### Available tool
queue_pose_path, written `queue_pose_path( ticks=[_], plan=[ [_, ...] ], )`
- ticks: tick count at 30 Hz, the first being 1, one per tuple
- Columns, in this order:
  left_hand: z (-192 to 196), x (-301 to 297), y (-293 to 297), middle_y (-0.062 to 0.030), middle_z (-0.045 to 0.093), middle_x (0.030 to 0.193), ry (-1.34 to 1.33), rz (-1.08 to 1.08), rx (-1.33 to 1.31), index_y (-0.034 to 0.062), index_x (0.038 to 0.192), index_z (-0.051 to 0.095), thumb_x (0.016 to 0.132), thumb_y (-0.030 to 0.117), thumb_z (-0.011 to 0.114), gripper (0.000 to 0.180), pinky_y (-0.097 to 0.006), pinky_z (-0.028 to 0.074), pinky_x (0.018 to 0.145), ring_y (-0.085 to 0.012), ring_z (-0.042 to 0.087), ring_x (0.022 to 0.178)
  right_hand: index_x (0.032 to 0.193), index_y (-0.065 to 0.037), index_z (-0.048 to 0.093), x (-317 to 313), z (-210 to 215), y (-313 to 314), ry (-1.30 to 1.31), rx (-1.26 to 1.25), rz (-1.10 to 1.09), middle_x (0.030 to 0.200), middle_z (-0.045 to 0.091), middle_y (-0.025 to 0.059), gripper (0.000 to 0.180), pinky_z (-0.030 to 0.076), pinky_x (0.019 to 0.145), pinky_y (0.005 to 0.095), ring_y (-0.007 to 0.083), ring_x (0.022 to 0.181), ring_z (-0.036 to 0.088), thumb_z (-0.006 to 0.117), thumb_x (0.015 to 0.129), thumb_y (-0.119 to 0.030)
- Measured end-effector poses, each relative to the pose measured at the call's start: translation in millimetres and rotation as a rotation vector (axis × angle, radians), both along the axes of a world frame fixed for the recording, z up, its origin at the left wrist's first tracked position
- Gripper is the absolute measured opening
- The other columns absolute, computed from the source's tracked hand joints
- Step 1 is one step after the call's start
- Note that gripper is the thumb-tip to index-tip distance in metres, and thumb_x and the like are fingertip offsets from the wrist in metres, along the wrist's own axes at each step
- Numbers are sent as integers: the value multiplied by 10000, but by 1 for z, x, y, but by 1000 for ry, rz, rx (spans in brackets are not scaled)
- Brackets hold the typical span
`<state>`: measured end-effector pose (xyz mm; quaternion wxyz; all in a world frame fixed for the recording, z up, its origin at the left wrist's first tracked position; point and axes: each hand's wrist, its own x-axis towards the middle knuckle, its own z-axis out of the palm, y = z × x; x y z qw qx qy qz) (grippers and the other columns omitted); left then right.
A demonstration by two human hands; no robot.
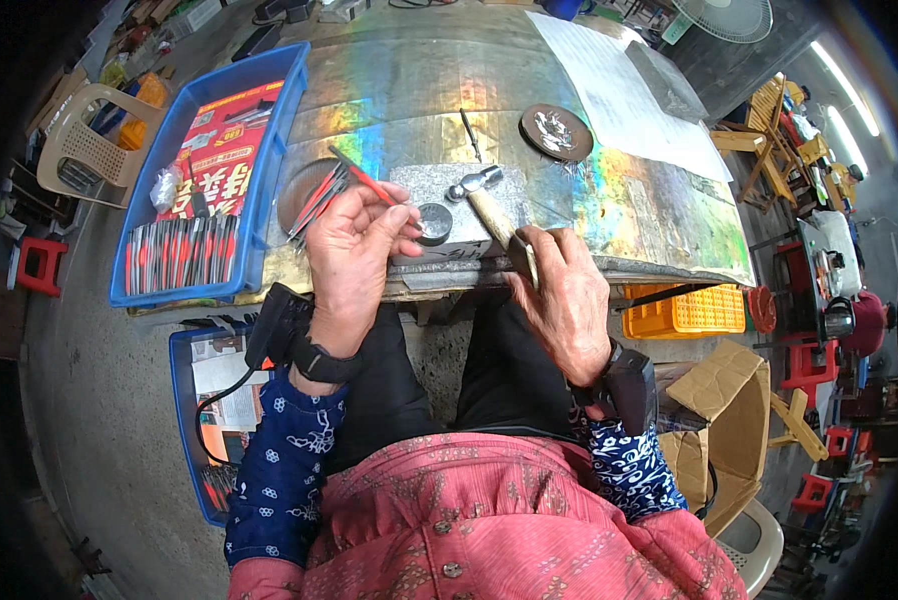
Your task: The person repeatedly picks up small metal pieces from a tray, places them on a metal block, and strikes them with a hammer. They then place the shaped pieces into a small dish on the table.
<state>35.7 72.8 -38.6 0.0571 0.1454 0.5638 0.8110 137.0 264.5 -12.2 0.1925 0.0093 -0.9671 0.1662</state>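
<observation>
My left hand [354, 245] is closed around several slim red-and-black pieces [321, 205], whose exact kind I cannot make out. One of these sticks out past my fingertips toward the upper left. Between my hands lies a grey metal block [489, 205], with a small dark round pot [434, 222] on its left part. My right hand [564, 300] grips the wooden handle of a ball-peen hammer [477, 185]. Its metal head rests over the block. Farther off, a round brown dish [557, 133] holds small silvery pins, and a thin dark pointed tool [470, 133] lies beyond the block.
At the left, a blue tray [254, 250] holds rows of red-and-black pieces and red printed packaging. Behind my left hand sits a round mesh dish [291, 190]. White sheeting [629, 110] covers the far right. Below the table are a yellow crate [684, 312] and an open cardboard box [734, 410].
</observation>
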Motion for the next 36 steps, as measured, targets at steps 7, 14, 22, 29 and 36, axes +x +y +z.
queue_pose_path(
  ticks=[7, 14, 22, 29, 36],
  plan=[
    [-5, -7, 12, -66, 668, 839, 98, 94, -95, -36, 1003, 626, 878, -45, 613, 126, -197, 536, 566, -88, 635, 687, 1251, -63, 497, 4, -14, 1, -115, -81, -47, 1012, 558, 190, 515, 499, 726, 446, 406, 876, 597, 710, 783, -84],
    [-7, -7, 14, -53, 666, 843, 112, 92, -113, -33, 1005, 630, 873, -41, 622, 133, -192, 524, 573, -75, 628, 694, 1276, -67, 486, 5, -16, 0, -128, -109, -59, 1028, 563, 195, 542, 498, 748, 443, 413, 896, 589, 702, 779, -53],
    [-3, -3, 13, -66, 677, 832, 213, 132, -302, -30, 979, 653, 884, -16, 627, 99, -214, 518, 608, -86, 633, 718, 1281, -57, 489, 5, -19, -3, -102, -58, -85, 1001, 566, 181, 551, 492, 733, 446, 405, 886, 584, 668, 762, -13],
    [0, 3, 15, -112, 697, 831, 494, 258, -506, -25, 935, 685, 810, -25, 682, 125, -269, 511, 648, -163, 670, 730, 1222, -27, 535, 0, -4, 0, 97, 81, -85, 900, 545, 157, 458, 495, 688, 440, 350, 800, 596, 630, 775, -19],
    [3, 4, 16, -151, 692, 852, 530, 275, -515, -22, 914, 676, 782, -27, 690, 133, -306, 521, 654, -269, 692, 755, 1119, 25, 597, 9, 58, 7, 277, -336, 68, 855, 651, 149, 276, 500, 623, 281, 195, 682, 631, 668, 867, -64]
  ],
)
